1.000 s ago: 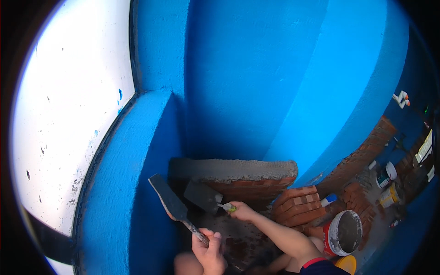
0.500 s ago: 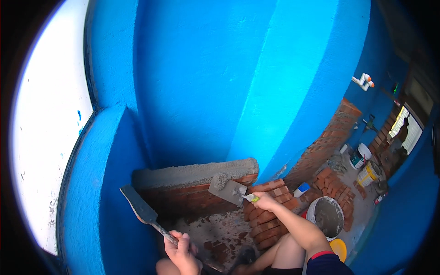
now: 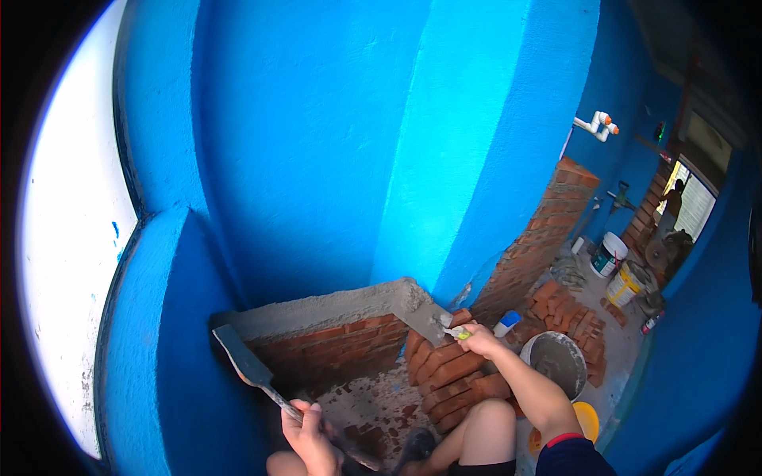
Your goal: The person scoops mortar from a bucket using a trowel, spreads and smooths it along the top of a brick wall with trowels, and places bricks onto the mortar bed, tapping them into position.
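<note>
My right hand (image 3: 481, 341) is closed round the yellow-green handle of a trowel (image 3: 427, 321). Grey mortar (image 3: 412, 295) lies heaped at the far end of its blade, over the right end of a low brick wall (image 3: 333, 349). Whether blade and wall touch, I cannot tell. A thick mortar bed (image 3: 309, 312) runs along the wall's top. My left hand (image 3: 308, 438) grips the shaft of a shovel (image 3: 244, 358), whose flat grey blade points up and left, near the blue side wall. The shaft continues below that hand.
Stacked bricks (image 3: 448, 373) stand right of the low wall, with more bricks (image 3: 567, 313) behind. Near my right arm are a mortar bucket (image 3: 583, 381) and a yellow container (image 3: 587, 420). Further off stand two buckets (image 3: 609, 254). Blue walls (image 3: 317, 159) enclose the left and back.
The loaded trowel has gone from in front of the wall's face to the right end of its top. My left hand still holds the shovel. The whole view has swung somewhat right.
</note>
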The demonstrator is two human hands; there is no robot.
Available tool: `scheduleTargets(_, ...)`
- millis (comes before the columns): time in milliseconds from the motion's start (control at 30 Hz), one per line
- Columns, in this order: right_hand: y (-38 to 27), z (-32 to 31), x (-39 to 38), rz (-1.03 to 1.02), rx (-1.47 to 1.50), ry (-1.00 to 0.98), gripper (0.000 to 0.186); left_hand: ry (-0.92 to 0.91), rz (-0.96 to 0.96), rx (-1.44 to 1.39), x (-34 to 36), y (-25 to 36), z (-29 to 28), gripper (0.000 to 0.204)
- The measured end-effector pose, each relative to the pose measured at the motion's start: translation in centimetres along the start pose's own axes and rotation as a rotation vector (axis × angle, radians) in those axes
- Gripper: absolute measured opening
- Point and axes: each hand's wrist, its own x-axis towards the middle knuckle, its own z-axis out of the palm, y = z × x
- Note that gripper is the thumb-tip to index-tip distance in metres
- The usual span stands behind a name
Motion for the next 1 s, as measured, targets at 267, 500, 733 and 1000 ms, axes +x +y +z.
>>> scheduleTargets(267, 5.0, -9.4, -12.5, 0.042, 0.293, 0.115, 0.036, -0.003, -0.027, 0.006, 0.5, -0.1, -0.5, 0.011)
scheduleTargets(500, 18.2, -14.9, -24.4, 0.554, 0.923, 0.222, 0.024, -0.066, -0.025, 0.026, 0.3, -0.1, -0.3, 0.014)
scheduleTargets(733, 22.3, -17.3, -27.4, 0.445, -0.164, 0.509, 0.028, -0.323, 0.005, 0.054, -1.3, -1.8, 2.3, 0.026)
scheduleTargets(1000, 23.2, -11.6, -27.6, 0.336, -1.299, -0.051, 0.029, -0.584, 0.026, 0.477, -4.2, -4.7, 10.0, 0.030)
